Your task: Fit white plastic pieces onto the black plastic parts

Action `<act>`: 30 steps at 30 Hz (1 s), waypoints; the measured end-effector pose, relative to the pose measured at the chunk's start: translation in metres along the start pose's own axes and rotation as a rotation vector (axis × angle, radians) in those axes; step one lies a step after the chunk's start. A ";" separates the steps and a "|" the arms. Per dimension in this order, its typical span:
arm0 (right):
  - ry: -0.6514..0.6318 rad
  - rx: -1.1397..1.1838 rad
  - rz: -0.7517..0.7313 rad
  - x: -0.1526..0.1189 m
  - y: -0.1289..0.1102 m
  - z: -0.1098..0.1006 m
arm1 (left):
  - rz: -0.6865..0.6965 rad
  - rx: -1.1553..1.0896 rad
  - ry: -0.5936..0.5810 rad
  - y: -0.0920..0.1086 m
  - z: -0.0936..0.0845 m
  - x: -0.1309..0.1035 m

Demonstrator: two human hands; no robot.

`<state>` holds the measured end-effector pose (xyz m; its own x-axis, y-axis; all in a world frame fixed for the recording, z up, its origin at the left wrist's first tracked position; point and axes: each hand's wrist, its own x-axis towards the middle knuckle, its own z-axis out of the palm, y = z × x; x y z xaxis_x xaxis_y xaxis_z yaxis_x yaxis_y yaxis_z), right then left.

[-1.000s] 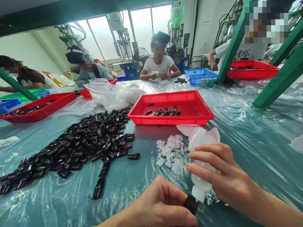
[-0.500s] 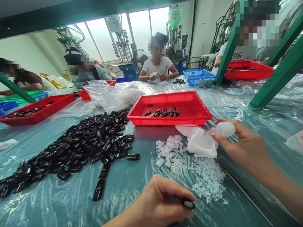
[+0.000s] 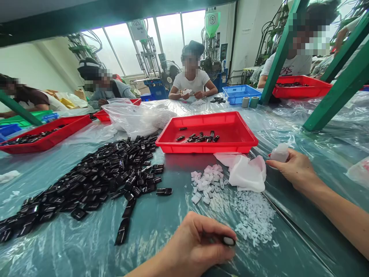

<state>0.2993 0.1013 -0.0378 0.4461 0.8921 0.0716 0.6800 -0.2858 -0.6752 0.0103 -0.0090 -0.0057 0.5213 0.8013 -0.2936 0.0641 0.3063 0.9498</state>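
My left hand [image 3: 198, 244] is closed at the bottom middle, pinching a small black plastic part [image 3: 227, 241] with a pale oval end that faces right. At the right, the fingers of my right hand [image 3: 295, 165] are wrapped round a small translucent white bottle [image 3: 280, 152]; a bit of red shows at its left side. Just left of that hand lies a crumpled white cloth [image 3: 248, 173]. Small white plastic pieces [image 3: 209, 182] and a heap of finer white bits [image 3: 255, 219] lie between my hands. A large pile of black plastic parts [image 3: 98, 181] spreads over the left side.
Ahead stands a red tray [image 3: 207, 148] with several black parts inside. A clear plastic bag [image 3: 132, 119] lies behind the pile. Another red tray [image 3: 49, 140] is at the left, a blue tray [image 3: 242, 92] at the back. Green posts [image 3: 331, 80] rise at right. Several people sit around the table.
My right hand has shifted slightly right, away from the cloth, and turned the bottle so its side shows rather than its round end. The left hand still holds the black part, almost unmoved.
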 end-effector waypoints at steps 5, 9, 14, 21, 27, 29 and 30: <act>0.146 0.004 -0.127 -0.005 -0.008 -0.006 | -0.167 -0.215 -0.028 0.003 0.002 0.000; 0.254 0.044 -0.452 -0.039 -0.033 -0.016 | -0.193 -0.260 -0.038 0.003 0.000 0.001; 0.131 0.091 -0.936 -0.088 -0.056 -0.015 | -0.201 -0.254 -0.076 0.001 -0.003 0.001; 0.100 0.021 -1.213 -0.112 -0.062 -0.008 | -0.242 -0.170 -0.111 0.006 -0.002 -0.001; 0.106 -0.027 -1.292 -0.116 -0.063 -0.012 | -0.247 -0.167 -0.166 0.008 -0.003 -0.002; 0.117 -0.021 -1.305 -0.118 -0.063 -0.011 | -0.252 -0.175 -0.163 0.006 -0.003 -0.002; 0.124 -0.020 -1.307 -0.119 -0.063 -0.010 | -0.253 -0.181 -0.160 0.005 -0.003 -0.002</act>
<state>0.2093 0.0096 0.0033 -0.4949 0.4747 0.7279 0.6560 0.7534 -0.0453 0.0072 -0.0075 -0.0004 0.6357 0.6020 -0.4833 0.0638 0.5830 0.8100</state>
